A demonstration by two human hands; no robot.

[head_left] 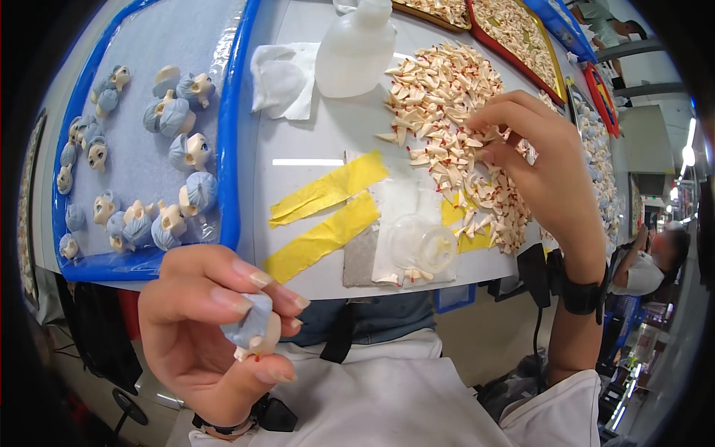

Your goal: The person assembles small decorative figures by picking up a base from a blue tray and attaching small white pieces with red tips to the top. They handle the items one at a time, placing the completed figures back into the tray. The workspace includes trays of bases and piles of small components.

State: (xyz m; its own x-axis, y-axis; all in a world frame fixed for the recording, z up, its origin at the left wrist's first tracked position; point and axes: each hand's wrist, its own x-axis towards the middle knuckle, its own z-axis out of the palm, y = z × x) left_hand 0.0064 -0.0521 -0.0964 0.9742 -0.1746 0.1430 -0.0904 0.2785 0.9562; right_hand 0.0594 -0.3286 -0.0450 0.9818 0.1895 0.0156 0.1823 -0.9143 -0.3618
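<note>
Near the lower left, my left hand [201, 320] is closed on a small doll head [255, 328] with blue-grey hair and a pale cream face part. A bit of red shows at its lower end, by my thumb. My right hand [540, 153] reaches over a pile of small cream pieces [439, 97] with red tips. Its thumb and index finger are curved and apart, their tips among the pieces. Whether a single piece lies between them is hard to see.
At the left, a blue-rimmed tray [231, 149] carries several similar doll heads [186, 153]. A translucent bottle [354, 52] stands by a white cloth [284, 80]. Yellow tape strips [328, 190] and a small clear cup [428, 246] lie nearer. Full trays [521, 37] line the far right.
</note>
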